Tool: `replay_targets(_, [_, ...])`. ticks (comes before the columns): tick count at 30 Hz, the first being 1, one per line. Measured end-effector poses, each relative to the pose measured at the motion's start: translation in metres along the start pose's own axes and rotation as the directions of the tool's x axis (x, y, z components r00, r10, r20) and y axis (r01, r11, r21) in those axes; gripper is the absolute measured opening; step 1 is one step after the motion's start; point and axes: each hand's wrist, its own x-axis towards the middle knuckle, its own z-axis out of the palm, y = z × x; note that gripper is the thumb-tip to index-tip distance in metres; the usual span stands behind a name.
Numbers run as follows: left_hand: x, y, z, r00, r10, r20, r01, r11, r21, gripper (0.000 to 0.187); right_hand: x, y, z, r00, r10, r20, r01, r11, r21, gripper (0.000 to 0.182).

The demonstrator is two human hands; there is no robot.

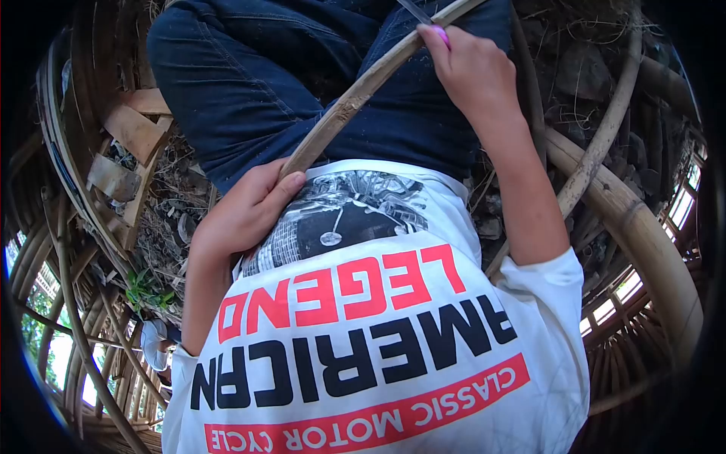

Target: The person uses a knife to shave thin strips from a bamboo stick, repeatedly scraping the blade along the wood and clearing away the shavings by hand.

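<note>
A long strip of split bamboo (344,108) slants across my lap, from my waist up to the top edge of the view. Around its lower end my left hand (261,198) is closed, close against my shirt. My right hand (476,72) is closed on a knife with a pink handle (442,35), mostly covered by the fingers. The knife's narrow blade (414,10) lies at the upper part of the strip and runs out of view at the top. My right thumb rests along the handle, beside the strip.
My crossed legs in dark jeans (227,83) lie under the strip. Thick bamboo poles (628,212) stand on the right. Wood pieces (134,132) and a bamboo frame (72,181) are on the left. Dry debris covers the ground. A shoe (153,340) shows at lower left.
</note>
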Motion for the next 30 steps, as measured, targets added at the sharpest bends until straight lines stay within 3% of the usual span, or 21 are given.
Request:
replay_targets(3, [-0.003,-0.012,-0.001,1.000,0.000,0.003,0.000,0.999,-0.050,0.038,-0.006,0.001,0.003,0.997,-0.017,-0.078,0.020,0.999,0.035,0.048])
replay_targets(7, [0.000,-0.013,-0.002,1.000,0.013,0.028,-0.012,0.999,-0.040,0.037,-0.023,0.014,-0.002,0.990,0.094,0.105,-0.093,0.996,-0.015,0.046])
replay_targets(10, [0.002,-0.009,0.002,1.000,-0.004,0.001,0.004,0.998,-0.070,0.034,0.006,0.012,0.006,0.997,0.008,-0.077,-0.009,1.000,-0.023,0.044])
replay_targets(15, [-0.004,-0.019,-0.004,1.000,0.009,-0.005,-0.009,0.994,-0.106,0.031,0.002,0.022,-0.004,0.997,0.037,-0.072,-0.037,0.999,-0.009,0.046])
replay_targets(17, [-0.001,-0.015,-0.003,1.000,0.003,0.011,-0.002,0.990,-0.143,0.031,-0.012,0.028,-0.011,0.993,0.112,0.036,-0.114,0.992,0.053,0.047])
replay_targets(21, [0.000,-0.016,-0.005,1.000,-0.002,0.031,0.006,0.992,-0.130,0.030,-0.013,0.014,-0.025,0.994,0.101,-0.052,-0.087,0.970,0.229,0.047])
replay_targets(26, [0.002,-0.015,-0.002,1.000,0.018,-0.008,-0.019,0.994,-0.104,0.029,-0.026,-0.007,-0.010,0.999,0.046,0.001,-0.045,0.964,0.262,0.047])
replay_targets(30, [0.001,-0.013,-0.001,0.999,0.013,-0.038,-0.016,0.996,-0.092,0.028,-0.033,-0.023,0.000,0.997,0.080,-0.007,-0.070,0.915,0.397,0.034])
